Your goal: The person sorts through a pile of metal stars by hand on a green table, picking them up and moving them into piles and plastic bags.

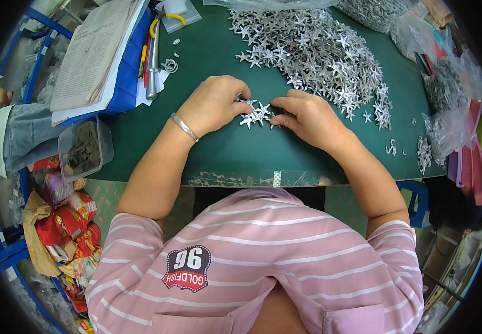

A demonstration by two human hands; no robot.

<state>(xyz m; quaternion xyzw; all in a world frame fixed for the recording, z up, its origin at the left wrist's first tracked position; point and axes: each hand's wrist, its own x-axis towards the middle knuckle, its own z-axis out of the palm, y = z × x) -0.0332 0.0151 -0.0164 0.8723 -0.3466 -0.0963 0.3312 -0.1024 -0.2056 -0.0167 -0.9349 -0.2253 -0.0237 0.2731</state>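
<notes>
Both of my hands rest on a green table (pixel 219 150), meeting over a small cluster of silver star-shaped pieces (pixel 257 114). My left hand (pixel 213 103), with a silver bangle on its wrist, pinches the stars from the left with curled fingers. From the right, my right hand (pixel 305 114) has its fingertips on the same cluster. A large heap of the same silver stars (pixel 319 53) lies just beyond my hands, spreading to the far right.
A blue box with papers on it (pixel 99 53) sits far left, tools and pens (pixel 152 55) beside it. A clear plastic tub (pixel 85 147) stands at the left table edge. Plastic bags of parts (pixel 447 106) crowd the right side. Snack wrappers (pixel 65 222) lie below left.
</notes>
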